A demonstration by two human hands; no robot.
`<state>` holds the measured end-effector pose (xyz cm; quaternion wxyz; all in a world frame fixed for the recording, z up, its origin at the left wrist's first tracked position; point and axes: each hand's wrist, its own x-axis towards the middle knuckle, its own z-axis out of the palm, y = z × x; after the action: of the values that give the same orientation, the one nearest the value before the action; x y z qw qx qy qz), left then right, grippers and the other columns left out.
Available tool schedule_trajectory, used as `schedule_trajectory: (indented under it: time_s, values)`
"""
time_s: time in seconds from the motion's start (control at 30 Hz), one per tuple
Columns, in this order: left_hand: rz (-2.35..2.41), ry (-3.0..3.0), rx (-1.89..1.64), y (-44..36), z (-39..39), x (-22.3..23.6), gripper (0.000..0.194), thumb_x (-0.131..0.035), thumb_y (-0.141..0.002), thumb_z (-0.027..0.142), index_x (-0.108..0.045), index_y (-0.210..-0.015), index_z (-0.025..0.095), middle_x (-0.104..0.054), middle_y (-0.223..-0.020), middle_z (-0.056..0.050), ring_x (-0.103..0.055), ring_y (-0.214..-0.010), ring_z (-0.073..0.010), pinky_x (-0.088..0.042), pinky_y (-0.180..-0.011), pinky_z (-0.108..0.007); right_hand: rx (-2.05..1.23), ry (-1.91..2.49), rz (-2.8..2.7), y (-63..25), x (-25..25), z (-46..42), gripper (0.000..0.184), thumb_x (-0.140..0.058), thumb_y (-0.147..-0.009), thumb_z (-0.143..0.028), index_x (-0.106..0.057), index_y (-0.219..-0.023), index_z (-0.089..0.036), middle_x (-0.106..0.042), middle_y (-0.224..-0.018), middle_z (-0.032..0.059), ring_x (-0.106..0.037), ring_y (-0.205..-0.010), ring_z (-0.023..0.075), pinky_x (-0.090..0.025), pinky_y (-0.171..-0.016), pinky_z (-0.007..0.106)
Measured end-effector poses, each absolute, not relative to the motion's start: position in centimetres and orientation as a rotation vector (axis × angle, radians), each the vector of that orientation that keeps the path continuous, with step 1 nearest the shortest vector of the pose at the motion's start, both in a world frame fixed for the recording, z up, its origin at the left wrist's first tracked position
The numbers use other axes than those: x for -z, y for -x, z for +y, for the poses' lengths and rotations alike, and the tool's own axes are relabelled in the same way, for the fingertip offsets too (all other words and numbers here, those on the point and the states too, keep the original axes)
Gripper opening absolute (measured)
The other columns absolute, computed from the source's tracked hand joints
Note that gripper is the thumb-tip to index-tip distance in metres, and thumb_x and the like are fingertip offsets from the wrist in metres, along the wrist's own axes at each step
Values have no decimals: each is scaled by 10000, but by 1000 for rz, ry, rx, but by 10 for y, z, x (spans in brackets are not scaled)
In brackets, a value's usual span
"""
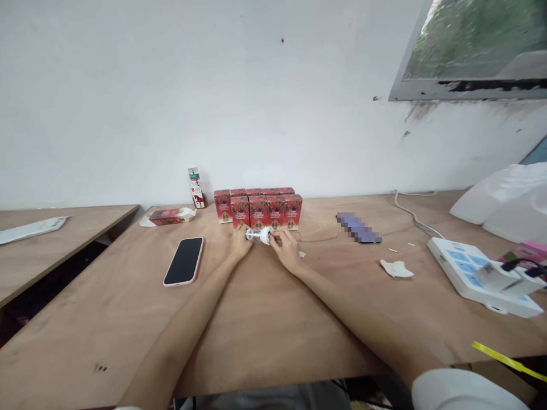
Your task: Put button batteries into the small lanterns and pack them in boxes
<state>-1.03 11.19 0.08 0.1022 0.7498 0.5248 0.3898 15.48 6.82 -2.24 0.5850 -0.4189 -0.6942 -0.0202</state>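
Note:
A small clear bottle with a white cap (pixel 265 235) lies sideways between my hands, just in front of several red boxes (pixel 257 212). My left hand (pixel 240 244) is closed round its clear end. At the white end, the fingers of my right hand (pixel 285 248) are pinched on the cap. What the clear part holds is too small to make out. The red boxes stand upright in two rows with printed fronts. Beside my right hand is a tiny white scrap (pixel 302 254).
Left of my hands are a phone (pixel 184 262), an opened red box (pixel 171 216) on its side and a small upright packet (pixel 197 189). To the right lie a purple phone (pixel 358 228), torn white paper (pixel 396 269) and a white power strip (pixel 465 273) with plugs and a cable.

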Motion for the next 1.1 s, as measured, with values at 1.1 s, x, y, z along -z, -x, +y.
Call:
schedule_trajectory:
  time_s: [1.1]
  values:
    - [1574,-2222,-1139,10,109,-3,183,-531,-639,28,-530,-738,183,-576,-846,-38,-559,-824,-189,-446,-744,-293,128,990,-1660,-153,20,65,242,-401,-925,-299,-557,-766,-203,-582,-810,61,-575,-728,178,-457,-667,284]
